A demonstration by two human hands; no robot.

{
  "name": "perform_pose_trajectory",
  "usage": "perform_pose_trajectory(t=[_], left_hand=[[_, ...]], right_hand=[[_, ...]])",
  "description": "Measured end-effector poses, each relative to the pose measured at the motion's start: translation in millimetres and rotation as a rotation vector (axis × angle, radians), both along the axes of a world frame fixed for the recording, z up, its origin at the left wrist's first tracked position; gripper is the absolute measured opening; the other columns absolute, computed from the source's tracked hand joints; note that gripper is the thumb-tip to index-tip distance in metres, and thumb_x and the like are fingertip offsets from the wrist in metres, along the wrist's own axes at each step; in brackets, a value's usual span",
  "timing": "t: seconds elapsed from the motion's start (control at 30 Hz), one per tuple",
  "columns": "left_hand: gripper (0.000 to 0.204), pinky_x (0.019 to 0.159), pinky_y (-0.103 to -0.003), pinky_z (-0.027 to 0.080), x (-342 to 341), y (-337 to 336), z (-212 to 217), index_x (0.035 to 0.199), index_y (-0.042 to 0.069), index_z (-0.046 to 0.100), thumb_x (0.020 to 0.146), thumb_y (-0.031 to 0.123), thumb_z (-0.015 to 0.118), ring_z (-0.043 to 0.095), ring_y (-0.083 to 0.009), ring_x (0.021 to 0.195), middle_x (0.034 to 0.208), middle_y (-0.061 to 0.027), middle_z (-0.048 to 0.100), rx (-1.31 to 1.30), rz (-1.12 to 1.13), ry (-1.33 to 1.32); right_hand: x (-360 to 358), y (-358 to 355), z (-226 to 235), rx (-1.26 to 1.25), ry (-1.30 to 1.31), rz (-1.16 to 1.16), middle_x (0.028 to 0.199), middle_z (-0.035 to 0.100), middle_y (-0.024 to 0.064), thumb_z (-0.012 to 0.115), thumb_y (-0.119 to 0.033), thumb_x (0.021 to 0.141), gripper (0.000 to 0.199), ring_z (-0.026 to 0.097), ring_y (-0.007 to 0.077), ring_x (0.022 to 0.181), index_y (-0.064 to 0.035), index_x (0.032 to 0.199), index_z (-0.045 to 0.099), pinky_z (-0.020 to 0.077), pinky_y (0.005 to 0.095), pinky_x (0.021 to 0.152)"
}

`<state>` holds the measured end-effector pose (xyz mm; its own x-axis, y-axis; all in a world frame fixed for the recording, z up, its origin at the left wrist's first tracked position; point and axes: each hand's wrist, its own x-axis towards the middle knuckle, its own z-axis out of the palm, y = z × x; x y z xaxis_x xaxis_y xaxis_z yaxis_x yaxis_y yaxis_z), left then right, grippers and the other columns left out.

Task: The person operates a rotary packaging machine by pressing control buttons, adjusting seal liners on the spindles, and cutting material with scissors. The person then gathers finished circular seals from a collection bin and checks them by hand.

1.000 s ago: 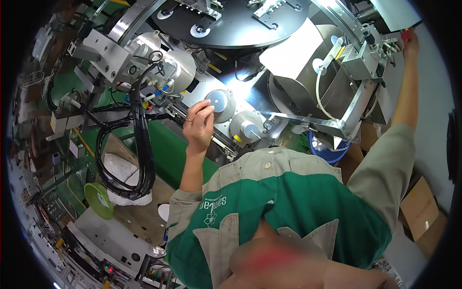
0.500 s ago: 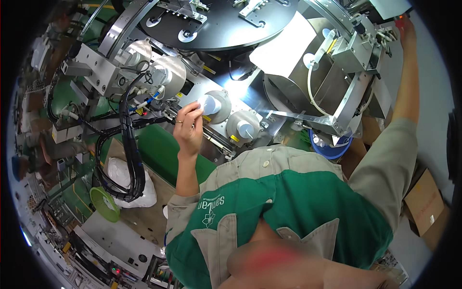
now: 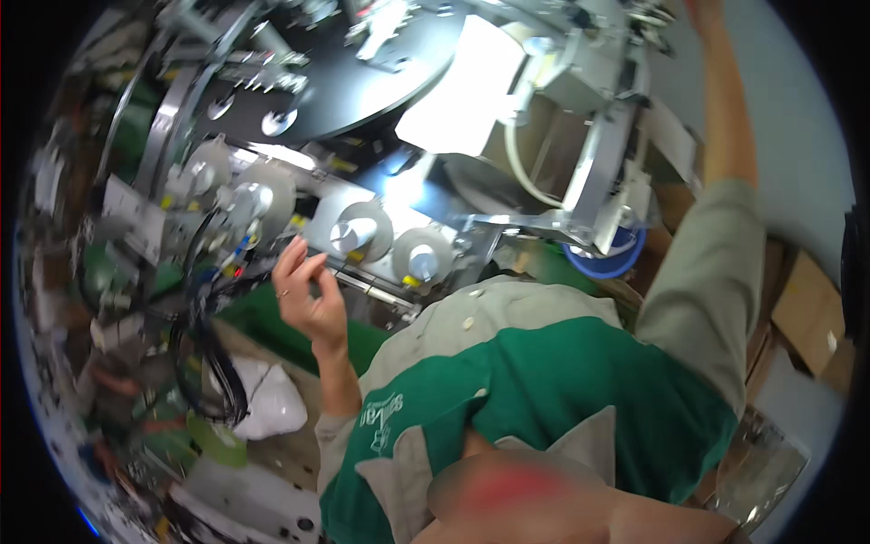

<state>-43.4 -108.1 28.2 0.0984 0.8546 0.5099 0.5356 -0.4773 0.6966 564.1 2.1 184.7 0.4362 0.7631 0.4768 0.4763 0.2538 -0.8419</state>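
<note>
My left hand (image 3: pixel 311 295) hovers beside a machine, its fingers loosely bent and apart, with nothing seen in them. Just beyond its fingertips, a whitish cylindrical cap (image 3: pixel 349 235) sits on a round metal holder (image 3: pixel 379 222). Farther right, a second holder (image 3: pixel 438 249) carries a similar pale cylinder (image 3: pixel 422 264). My right arm stretches up along the right side. Only a blurred part of my right hand (image 3: pixel 709 16) shows at the top edge, so its fingers and anything they touch cannot be made out.
A round black plate (image 3: pixel 367 95) with metal clamps stands behind the holders, a white sheet (image 3: pixel 462 95) to its right. A blue basin (image 3: pixel 605 261) is below the machine frame. Black cables (image 3: pixel 210 376), a white bag (image 3: pixel 267 399) and cardboard (image 3: pixel 811 313) lie around me.
My left hand has come away from the whitish cap, which stays on its holder. The whole view has shifted and is blurred. My right hand has slipped mostly past the top edge.
</note>
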Motion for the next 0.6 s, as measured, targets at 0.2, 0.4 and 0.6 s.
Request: perform_pose_trajectory(t=[0.2, 0.4, 0.6], left_hand=[[0.017, 0.078, -0.026, 0.049, 138.6, 50.4, 48.0, 0.097, -0.002, 0.06, 0.082, 0.007, 0.06, 0.06, -0.0133, 0.086, 0.098, -0.0091, 0.061, -0.574, -0.546, -0.175], [0.03, 0.077, -0.03, 0.053, 215.5, 113.2, -28.7, 0.1, -0.006, 0.055, 0.08, 0.014, 0.064, 0.061, -0.0184, 0.083, 0.092, -0.0134, 0.058, -1.317, -0.783, -0.723], [0.024, 0.07, -0.027, 0.055, 211.0, 120.1, -46.0, 0.094, -0.004, 0.054, 0.077, 0.008, 0.065, 0.058, -0.0145, 0.071, 0.083, -0.0078, 0.055, -1.25, -0.752, -0.625]], right_hand=[[65.9, -16.1, -15.0, 0.041, -0.043, 0.112, 0.079, 0.057, 0.0084, 0.054, -0.027, 0.086, 0.031, 0.056, 0.0184, 0.068, 0.0001, 0.102, 0.052, 0.0502, 0.0366, 0.073], [21.6, -3.7, -13.5, 0.124, 0.21, -0.035, 0.093, 0.059, 0.0108, 0.047, -0.023, 0.092, 0.029, 0.059, 0.0209, 0.075, -0.0031, 0.114, 0.047, 0.0494, 0.0385, 0.076], [28.3, -10.8, -7.6, -0.014, -0.053, -0.088, 0.081, 0.057, 0.0068, 0.054, -0.018, 0.088, 0.03, 0.057, 0.0152, 0.066, -0.0004, 0.111, 0.048, 0.048, 0.0278, 0.061]])
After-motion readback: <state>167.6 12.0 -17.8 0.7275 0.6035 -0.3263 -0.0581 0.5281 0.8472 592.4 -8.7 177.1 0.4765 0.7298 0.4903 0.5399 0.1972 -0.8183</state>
